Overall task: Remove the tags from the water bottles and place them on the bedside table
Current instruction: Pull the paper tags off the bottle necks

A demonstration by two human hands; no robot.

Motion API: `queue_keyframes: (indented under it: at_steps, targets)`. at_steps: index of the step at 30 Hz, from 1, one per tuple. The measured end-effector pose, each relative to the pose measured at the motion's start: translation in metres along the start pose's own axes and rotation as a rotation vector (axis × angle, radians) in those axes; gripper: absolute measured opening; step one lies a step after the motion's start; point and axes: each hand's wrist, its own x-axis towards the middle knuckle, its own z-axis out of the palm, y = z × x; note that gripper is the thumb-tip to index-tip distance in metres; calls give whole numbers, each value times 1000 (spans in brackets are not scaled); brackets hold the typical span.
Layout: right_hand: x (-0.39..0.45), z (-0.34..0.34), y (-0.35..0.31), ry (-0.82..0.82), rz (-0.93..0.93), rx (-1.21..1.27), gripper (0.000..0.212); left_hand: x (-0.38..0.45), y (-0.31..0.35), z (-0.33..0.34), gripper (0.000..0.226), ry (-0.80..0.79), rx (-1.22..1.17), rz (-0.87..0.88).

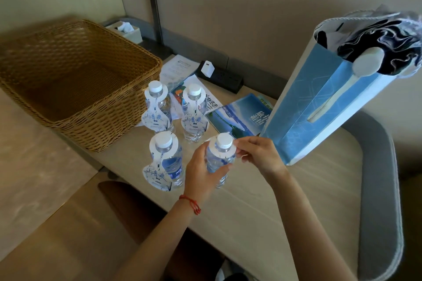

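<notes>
Several clear water bottles with white caps stand on the beige table. My left hand grips the body of the nearest bottle. My right hand pinches the edge of the white tag round that bottle's neck. A second bottle stands left of it, its white and blue tag hanging down the front. Two more tagged bottles, one on the left and one on the right, stand behind.
A large wicker basket fills the left side. A blue paper bag with dark cloth inside stands at the right. Leaflets, a power strip, a tissue box and a lamp post lie behind. A grey chair back curves round the right.
</notes>
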Motion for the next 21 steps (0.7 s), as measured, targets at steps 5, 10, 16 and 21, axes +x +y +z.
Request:
queue_keyframes:
  at_steps: [5, 10, 16, 21]
  targets:
    - [0, 1, 0, -36, 56, 169, 28, 0, -3, 1, 70, -12, -7, 8]
    - [-1, 5, -6, -49, 0, 245, 30, 0, -3, 1, 68, -15, 3, -6]
    - [-2, 9, -15, 4, -101, 280, 27, -2, 1, -1, 64, -29, -5, -14]
    - [-10, -2, -7, 59, -103, 298, 30, -7, -2, -2, 68, -60, -18, -27]
